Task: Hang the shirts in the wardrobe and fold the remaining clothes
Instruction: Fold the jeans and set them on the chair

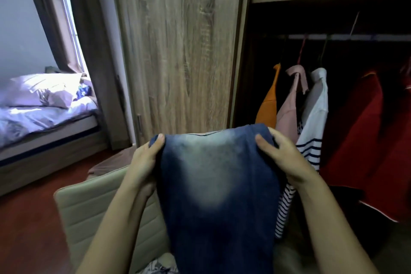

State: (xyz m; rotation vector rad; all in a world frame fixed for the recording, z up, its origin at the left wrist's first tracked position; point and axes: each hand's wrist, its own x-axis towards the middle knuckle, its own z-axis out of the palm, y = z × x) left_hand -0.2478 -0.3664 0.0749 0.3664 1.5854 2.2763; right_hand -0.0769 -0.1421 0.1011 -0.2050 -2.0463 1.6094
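A pair of blue jeans (pixel 218 184) with a faded pale patch hangs in front of me, held up by its top edge. My left hand (pixel 144 162) grips the left corner, thumb over the front. My right hand (pixel 282 158) grips the right corner the same way. Behind them the wardrobe (pixel 178 51) stands open on its right side. On its rail (pixel 333 36) hang an orange shirt (pixel 268 107), a pink shirt (pixel 289 109), a white shirt with navy stripes (pixel 315 113) and a red garment (pixel 360 140).
A beige padded chair (pixel 93 204) stands below my left arm, with patterned cloth (pixel 160 266) lying low in front of it. A bed with pale sheets and a pillow (pixel 40 100) is at the far left by a curtained window (pixel 66 18). The floor (pixel 29 229) is reddish wood.
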